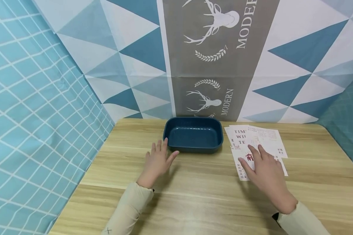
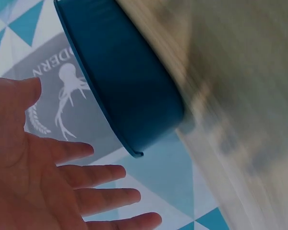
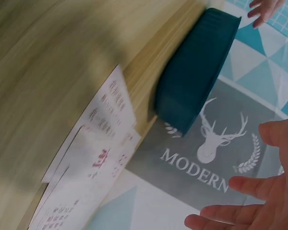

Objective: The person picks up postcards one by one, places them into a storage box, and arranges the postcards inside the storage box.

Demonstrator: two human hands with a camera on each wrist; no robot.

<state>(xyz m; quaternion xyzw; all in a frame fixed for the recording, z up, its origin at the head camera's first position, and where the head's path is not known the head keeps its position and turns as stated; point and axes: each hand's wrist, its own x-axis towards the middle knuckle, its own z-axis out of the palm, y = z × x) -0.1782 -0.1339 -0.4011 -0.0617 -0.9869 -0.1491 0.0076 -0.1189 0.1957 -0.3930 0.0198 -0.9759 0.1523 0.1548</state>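
Note:
A dark blue rectangular tray [image 1: 194, 149] with rounded corners stands at the back of the wooden table. My left hand [image 1: 158, 160] is by its front left corner, fingers spread and holding nothing; in the left wrist view the palm and straight fingers show beside the tray's wall [image 2: 120, 72]. To the right of the tray lie several overlapping white printed cards [image 1: 272, 140] with dark and red lettering. Over the front of these cards is my right hand [image 1: 267, 171], fingers extended and nothing gripped. The right wrist view shows the cards [image 3: 96, 158] flat on the table, below the hand.
The table [image 1: 194, 195] has a light wood grain and rounded far corners. Behind it hangs a cloth [image 1: 200, 65] with triangles and deer heads. A blue gridded cloth [image 1: 32, 114] stands along the left side, and a teal cloth [image 1: 344, 117] at the right.

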